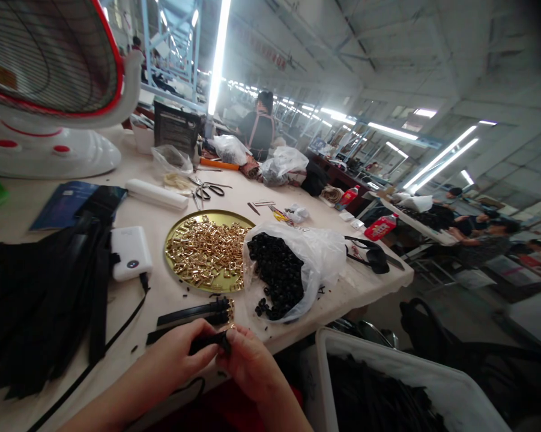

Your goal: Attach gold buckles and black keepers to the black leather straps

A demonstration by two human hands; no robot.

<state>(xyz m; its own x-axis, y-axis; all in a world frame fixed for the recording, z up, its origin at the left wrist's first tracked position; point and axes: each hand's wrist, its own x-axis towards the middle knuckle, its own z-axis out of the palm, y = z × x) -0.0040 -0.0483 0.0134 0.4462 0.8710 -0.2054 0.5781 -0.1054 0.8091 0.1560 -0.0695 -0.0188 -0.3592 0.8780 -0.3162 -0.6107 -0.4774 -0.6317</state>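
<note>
My left hand (184,351) is closed around a black strap (209,341) at the table's near edge. My right hand (250,360) pinches the same strap's end, where a bit of gold metal shows; the fingers hide most of it. Just beyond my hands lie finished-looking black straps (189,313) with gold buckles on their ends. Behind them, a round gold tray (170,273) holds a heap of small gold buckles (207,249). A clear plastic bag (326,255) lies on its side beside the tray, its mouth showing many small black loops (277,273).
At left are a pile of black strips (40,294), a white power bank (130,252) with a cable, and a fan (49,138). Scissors (209,189) lie behind the tray. A white bin (387,354) of black strips stands right, below the table. Other people sit farther off.
</note>
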